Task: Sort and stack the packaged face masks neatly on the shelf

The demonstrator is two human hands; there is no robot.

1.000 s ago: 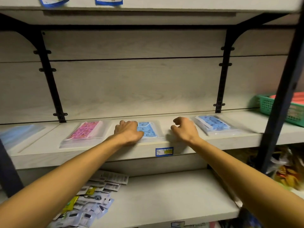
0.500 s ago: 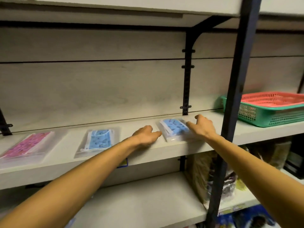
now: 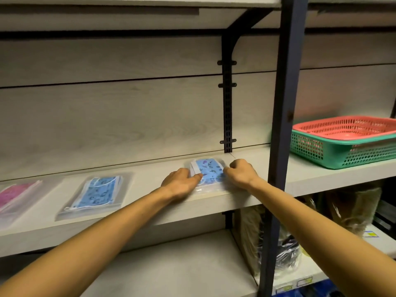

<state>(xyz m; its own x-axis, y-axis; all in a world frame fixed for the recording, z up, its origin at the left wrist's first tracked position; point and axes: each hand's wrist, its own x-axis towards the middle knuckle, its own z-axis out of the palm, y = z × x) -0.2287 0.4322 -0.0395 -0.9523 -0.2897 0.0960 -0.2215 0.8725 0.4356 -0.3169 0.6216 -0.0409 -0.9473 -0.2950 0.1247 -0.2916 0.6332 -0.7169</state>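
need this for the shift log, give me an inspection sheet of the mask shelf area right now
surface: pale wood-look shelf, mask packs lying flat in a row along it
job's things: right blue mask pack between both hands; middle blue mask pack lying apart; pink mask pack at the left edge, partly cut off
clutter: bagged goods on the lower shelf
grippers: left hand rests fingers on the right blue pack's left edge; right hand, fingers curled, at its right edge
cables: nothing seen
surroundings: dark upright post; red basket nested in green basket; wall bracket
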